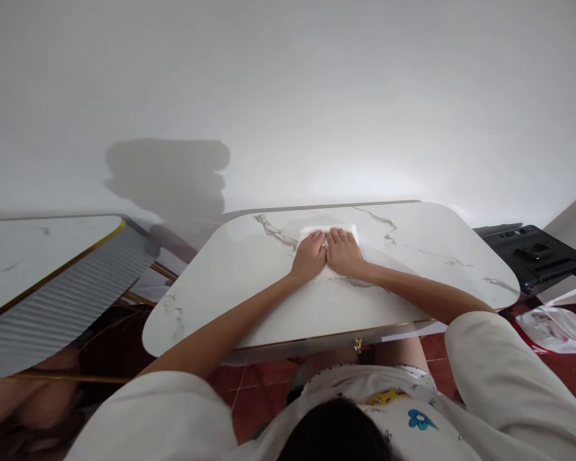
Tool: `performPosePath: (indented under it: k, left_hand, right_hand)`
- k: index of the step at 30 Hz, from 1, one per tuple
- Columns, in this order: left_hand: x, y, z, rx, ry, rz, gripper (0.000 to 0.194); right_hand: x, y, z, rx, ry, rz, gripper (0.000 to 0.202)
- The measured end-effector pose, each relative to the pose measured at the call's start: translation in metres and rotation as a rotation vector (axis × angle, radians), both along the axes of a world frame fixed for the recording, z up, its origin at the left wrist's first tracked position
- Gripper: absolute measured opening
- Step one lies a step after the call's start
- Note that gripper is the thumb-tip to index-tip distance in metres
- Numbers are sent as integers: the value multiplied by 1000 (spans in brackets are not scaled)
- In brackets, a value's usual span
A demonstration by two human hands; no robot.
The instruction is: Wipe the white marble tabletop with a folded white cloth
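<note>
Both hands rest side by side on a white folded sheet [330,273] near the middle of a white marble-patterned table [211,282]. I cannot tell whether the sheet is cloth or paper. My left hand [309,256] lies palm down on its left part, fingers stretched forward. My right hand [344,253] presses flat on the right part, its fingers also out straight. The two hands touch or nearly touch at the thumbs. Parts of the sheet show behind and in front of them; the rest is hidden underneath.
A plain wall [288,102] rises behind the table. To the left stands a second marble-topped table [43,250] with a ribbed grey side. A black case [537,256] and a clear plastic bag [554,330] are at the right. Red tiles [264,394] cover the floor.
</note>
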State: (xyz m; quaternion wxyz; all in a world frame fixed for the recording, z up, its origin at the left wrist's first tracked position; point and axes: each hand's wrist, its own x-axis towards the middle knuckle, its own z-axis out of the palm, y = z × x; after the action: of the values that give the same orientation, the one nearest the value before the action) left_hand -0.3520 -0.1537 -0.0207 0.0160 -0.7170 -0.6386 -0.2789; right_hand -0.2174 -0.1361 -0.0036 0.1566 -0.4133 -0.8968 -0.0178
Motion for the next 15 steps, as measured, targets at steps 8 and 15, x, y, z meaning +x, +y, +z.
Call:
performPosePath:
  k: [8,15]
  left_hand:
    - [41,-95,-12,-151,-180,94,58]
    - [87,-94,-14,-222,-248,97,63]
  right_hand:
    - [55,-82,3,-28,13,157,55]
    - [98,-77,4,-36,-14,156,54]
